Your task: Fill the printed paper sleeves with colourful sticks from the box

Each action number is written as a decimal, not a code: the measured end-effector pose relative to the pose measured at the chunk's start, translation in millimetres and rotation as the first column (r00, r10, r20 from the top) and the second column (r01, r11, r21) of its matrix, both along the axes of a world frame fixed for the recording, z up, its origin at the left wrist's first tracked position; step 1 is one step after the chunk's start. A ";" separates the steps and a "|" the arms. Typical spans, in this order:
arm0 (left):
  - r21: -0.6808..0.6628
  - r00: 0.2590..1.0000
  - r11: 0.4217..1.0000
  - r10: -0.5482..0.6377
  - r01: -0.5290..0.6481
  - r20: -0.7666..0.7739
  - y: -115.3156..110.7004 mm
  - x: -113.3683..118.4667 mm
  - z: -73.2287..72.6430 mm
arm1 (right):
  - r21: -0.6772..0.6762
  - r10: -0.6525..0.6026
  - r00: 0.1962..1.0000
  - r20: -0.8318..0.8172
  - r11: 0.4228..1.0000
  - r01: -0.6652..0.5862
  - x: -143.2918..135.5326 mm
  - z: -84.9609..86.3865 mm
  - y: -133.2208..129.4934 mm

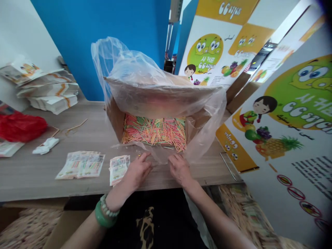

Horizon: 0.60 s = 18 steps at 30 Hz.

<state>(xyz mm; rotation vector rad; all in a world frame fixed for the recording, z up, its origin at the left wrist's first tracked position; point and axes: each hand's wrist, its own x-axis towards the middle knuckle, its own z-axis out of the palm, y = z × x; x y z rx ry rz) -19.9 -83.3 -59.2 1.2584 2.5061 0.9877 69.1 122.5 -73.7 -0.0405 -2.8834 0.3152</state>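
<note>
An open cardboard box (116, 119) stands on the table in front of me, lined with a clear plastic bag (204, 138) that spills over its rim. Thin pink, green and yellow sticks (155, 131) cover the bottom of the box. My right hand (179, 168) is closed, its bent fingers pinching the bag's front edge. Just left of it, my left hand (138, 170) has its fingers bent together at the same edge; its fingertips are partly hidden. Close by my left wrist lies a small printed sachet (118, 168). Further left, several filled sachets (81, 165) overlap one another.
On the left are a red plastic bag (22, 126), a crumpled white tissue (46, 145) and stacked flat packaging (52, 90). Large printed cartons (282, 145) stand close on the right. A blue panel (109, 20) rises behind the box.
</note>
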 end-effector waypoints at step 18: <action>-0.293 0.957 0.943 -0.218 0.157 -0.190 32.5 4.9 -50.9 | 0.039 -0.470 0.836 0.284 0.877 0.480 -138.6 3.8 39.8</action>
